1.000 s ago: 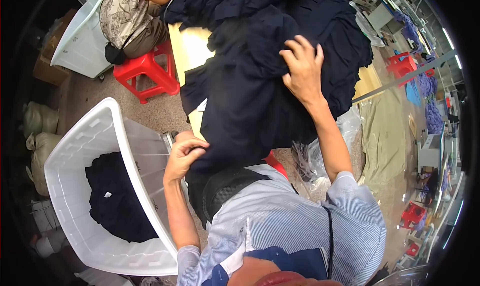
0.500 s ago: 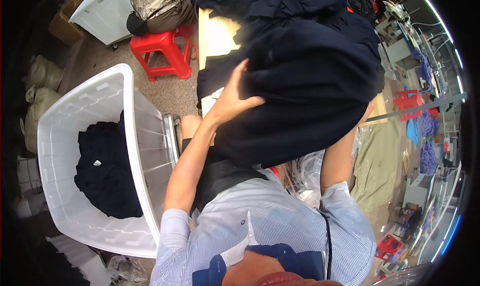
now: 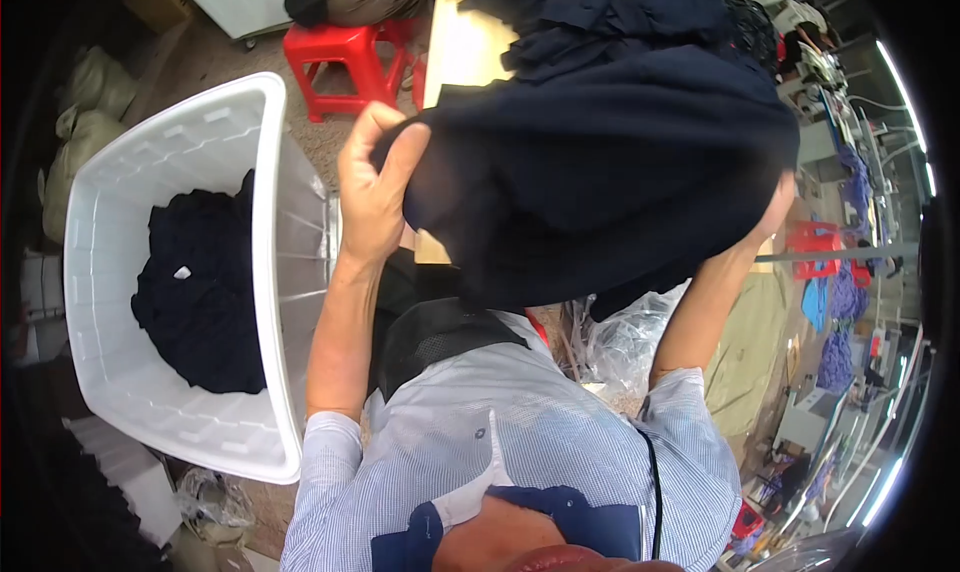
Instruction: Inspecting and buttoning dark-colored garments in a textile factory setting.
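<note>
Clearly, the left hand (image 3: 375, 192) pinches the near cloth (image 3: 600, 172) at its left edge, with the thumb in front and the fingers bent around behind, only a little apart. The right hand (image 3: 778, 212) is at the other end; its fingers are hidden behind the fabric, so I cannot tell how tightly they close. The cloth is spread between both hands, in front of the person's body, and its lower edge hangs close to the lap. It covers part of the table (image 3: 468, 47), whose yellow left edge is visible. Between the left hand and the rim of the near bin (image 3: 270, 272) there is a gap. I count two hands, one held cloth, one dark pile (image 3: 640, 22) on the table, two white bins, and one red stool (image 3: 345, 57) beside the table.
</note>
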`<state>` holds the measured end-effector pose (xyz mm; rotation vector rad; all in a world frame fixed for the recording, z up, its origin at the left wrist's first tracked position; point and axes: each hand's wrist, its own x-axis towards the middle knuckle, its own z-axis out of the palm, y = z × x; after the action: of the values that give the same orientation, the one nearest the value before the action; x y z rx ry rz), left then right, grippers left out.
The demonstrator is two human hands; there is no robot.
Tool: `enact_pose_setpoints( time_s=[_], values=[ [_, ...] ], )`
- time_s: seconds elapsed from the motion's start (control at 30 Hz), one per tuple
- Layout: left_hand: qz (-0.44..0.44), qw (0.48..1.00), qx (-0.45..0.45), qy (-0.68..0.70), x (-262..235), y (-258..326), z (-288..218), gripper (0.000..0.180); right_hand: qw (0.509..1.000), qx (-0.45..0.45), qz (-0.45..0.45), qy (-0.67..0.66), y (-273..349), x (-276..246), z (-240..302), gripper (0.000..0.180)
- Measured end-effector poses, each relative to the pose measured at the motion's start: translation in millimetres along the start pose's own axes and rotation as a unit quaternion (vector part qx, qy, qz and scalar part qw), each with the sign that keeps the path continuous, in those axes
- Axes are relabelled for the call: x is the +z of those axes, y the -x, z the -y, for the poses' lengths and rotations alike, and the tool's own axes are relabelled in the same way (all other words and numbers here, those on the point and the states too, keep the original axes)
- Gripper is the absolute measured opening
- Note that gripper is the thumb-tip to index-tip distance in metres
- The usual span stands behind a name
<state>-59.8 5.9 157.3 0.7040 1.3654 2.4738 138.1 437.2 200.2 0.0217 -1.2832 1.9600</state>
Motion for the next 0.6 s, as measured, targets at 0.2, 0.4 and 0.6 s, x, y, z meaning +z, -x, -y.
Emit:
enact_pose_setpoints(
  time_s=[0.2, 0.4, 0.6],
  values=[
    [-0.072, 0.986, -0.069, 0.134, -17.6, -19.2, -33.6, 0.025, 0.971, 0.091, -0.216, 0.039, -32.4, 85.0, -50.2, 0.037],
    [-0.037, 0.999, -0.037, -0.006, -21.4, -71.4, -71.6, 0.030, 0.966, 0.021, -0.091, 0.242, -97.0, 80.0, -47.1, 0.036],
    [0.040, 0.993, 0.093, -0.067, -7.1, -183.3, -115.2, 0.034, 0.973, -0.097, -0.083, 0.192, -231.2, 96.0, -1.6, 0.028]
  ],
)
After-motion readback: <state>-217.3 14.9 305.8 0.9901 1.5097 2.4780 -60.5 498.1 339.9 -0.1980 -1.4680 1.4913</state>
